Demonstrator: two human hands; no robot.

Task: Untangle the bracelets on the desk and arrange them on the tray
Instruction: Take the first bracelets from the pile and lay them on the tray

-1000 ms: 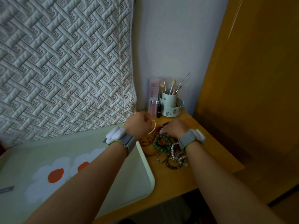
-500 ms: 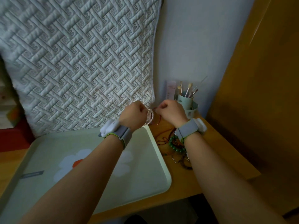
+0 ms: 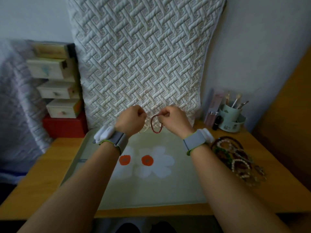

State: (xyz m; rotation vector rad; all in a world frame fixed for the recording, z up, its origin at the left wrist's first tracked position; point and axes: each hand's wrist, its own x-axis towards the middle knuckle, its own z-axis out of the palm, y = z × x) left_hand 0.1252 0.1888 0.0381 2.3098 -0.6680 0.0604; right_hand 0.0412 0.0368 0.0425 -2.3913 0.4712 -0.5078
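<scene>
Both hands have lifted from the pile (image 3: 239, 158) to above the tray (image 3: 168, 190), right hand (image 3: 175, 121) pinching a freed red bracelet (image 3: 156, 124), left hand (image 3: 131, 121) gripping a pearl bracelet (image 3: 145, 130), ready for placing.

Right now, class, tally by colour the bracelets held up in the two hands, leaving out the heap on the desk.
Red bracelet: 1, in the right hand
Pale bracelet: 1, in the left hand
Total: 2
</scene>
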